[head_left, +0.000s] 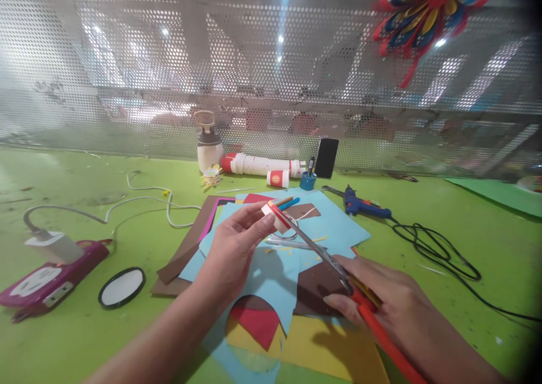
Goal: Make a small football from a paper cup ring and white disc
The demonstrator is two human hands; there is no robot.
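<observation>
My left hand [237, 243] pinches a small red-and-white paper cup piece [274, 214] between thumb and fingers, above the sheets. In my right hand [381, 293] are scissors [324, 254] with long metal blades and red handles. The blade tips reach the lower right edge of the piece; whether they are cutting it I cannot tell. Beneath both hands lie light blue sheets [330, 226], with brown sheets [178, 260], a red piece [258, 323] and a yellow sheet [326, 344]. Blue and brown pens show just behind the piece.
A glue gun [366, 205] with a black cable lies right. Behind are a paper cup [278, 178], a white tube [262, 165], a spray bottle [209, 152], a blue pot [307, 180] and a phone [327, 158]. A power strip [55, 282] and black ring [122, 288] are left.
</observation>
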